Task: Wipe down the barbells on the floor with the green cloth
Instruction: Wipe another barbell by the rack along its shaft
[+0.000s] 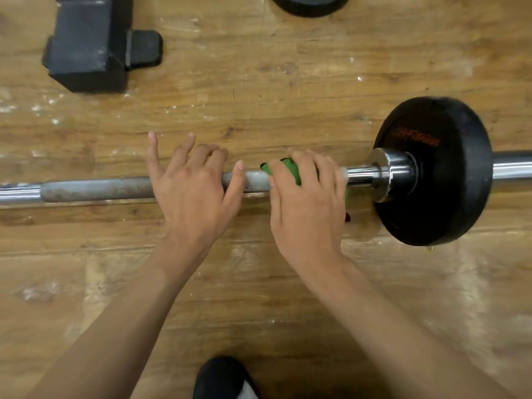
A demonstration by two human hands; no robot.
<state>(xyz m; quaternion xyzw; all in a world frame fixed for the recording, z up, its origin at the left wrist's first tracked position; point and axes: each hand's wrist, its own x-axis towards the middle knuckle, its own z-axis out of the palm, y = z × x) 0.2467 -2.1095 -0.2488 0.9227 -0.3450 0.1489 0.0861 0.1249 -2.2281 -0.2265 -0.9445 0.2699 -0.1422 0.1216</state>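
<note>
The green cloth sits bunched round the barbell shaft, just inboard of the chrome collar, and my right hand grasps it there, fingers curled over the top so only a strip of green shows. My left hand lies on the dull, rust-flecked part of the shaft just beside it, thumb across the bar and fingers loosely spread, not clamped. The bar lies flat on the wooden floor, with a black weight plate at the right end. To wipe well I would press the left hand down so the bar cannot roll, squeeze the cloth fully round the shaft, and draw it leftward along the stained section in long strokes, twisting as I go. Farther off are a black block and another plate.
</note>
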